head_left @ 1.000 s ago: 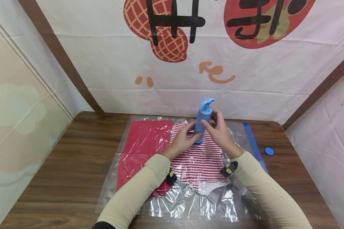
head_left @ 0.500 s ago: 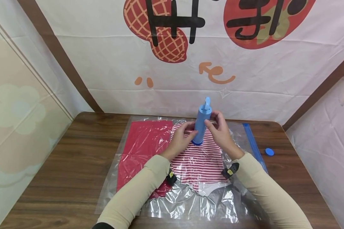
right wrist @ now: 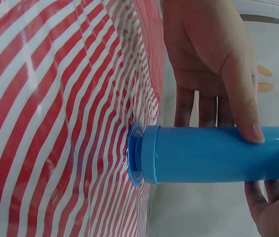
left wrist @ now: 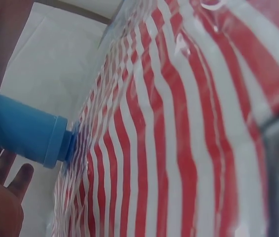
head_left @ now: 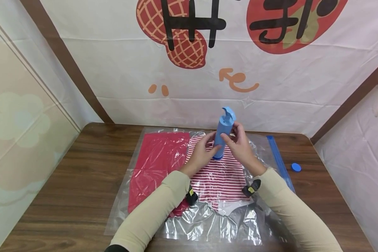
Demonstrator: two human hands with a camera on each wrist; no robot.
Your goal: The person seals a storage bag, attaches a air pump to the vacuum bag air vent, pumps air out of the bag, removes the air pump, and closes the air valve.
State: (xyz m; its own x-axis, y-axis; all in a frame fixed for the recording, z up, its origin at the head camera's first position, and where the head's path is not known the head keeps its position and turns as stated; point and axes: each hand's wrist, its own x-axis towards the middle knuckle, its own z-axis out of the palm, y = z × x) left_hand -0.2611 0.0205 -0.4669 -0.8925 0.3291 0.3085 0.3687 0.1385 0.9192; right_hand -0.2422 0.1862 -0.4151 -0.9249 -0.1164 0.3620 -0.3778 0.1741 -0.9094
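Note:
A blue hand pump [head_left: 222, 136] stands nearly upright over the striped garment, between my two hands. In the right wrist view its lower end meets a round blue valve [right wrist: 133, 170] on the clear plastic bag [head_left: 182, 229]. My left hand [head_left: 200, 154] holds the pump from the left, thumb on its near side. From the right, my right hand [head_left: 240, 147] grips it higher up, with some fingers hidden behind. The lighter blue handle [head_left: 229, 113] on top is free of both hands. Under the film lie a red-and-white striped garment [head_left: 218, 182] and a red garment [head_left: 160, 157].
A small blue round cap [head_left: 296, 167] lies on the wooden table [head_left: 66, 185], right of the bag. The bag's blue strip [head_left: 279, 159] runs along its right side. A printed fabric backdrop [head_left: 113, 63] rises behind the table.
The pump has turned about its long axis: its handle goes from edge-on half a second ago to side-on, pointing right. Both hands shift slightly with it; bag and cap stay put.

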